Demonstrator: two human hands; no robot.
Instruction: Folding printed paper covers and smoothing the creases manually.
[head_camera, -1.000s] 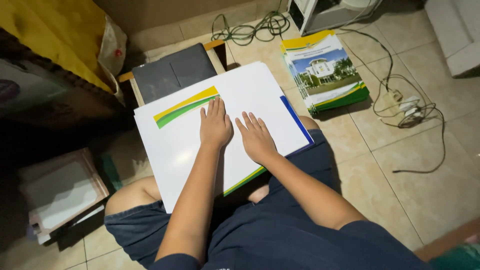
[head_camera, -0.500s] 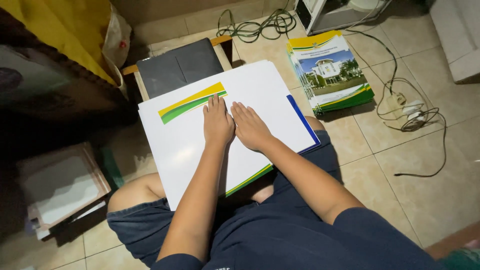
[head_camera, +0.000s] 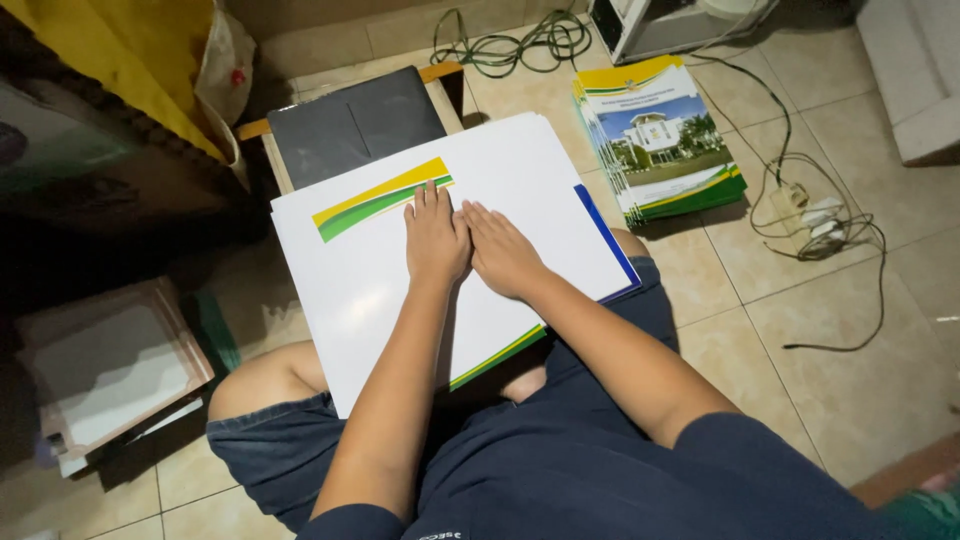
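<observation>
A large white glossy sheet (head_camera: 350, 290) with a yellow and green stripe near its top left lies across my lap. Both palms press flat on its middle. My left hand (head_camera: 435, 237) lies just below the stripe, fingers together and pointing away from me. My right hand (head_camera: 502, 252) rests beside it, touching it, fingers angled to the upper left. More sheets lie underneath, showing a blue edge (head_camera: 608, 243) at the right and a green and yellow edge at the bottom. Neither hand grips anything.
A stack of printed covers (head_camera: 655, 135) with a building picture lies on the tiled floor at the right. Cables and a power strip (head_camera: 810, 215) trail beside it. A dark board (head_camera: 350, 125) on a small wooden stool stands ahead. Papers (head_camera: 100, 365) lie at the left.
My two hands have drawn closer together on the sheet, the right sliding up and left until it touches the left. The sheet stays on my lap.
</observation>
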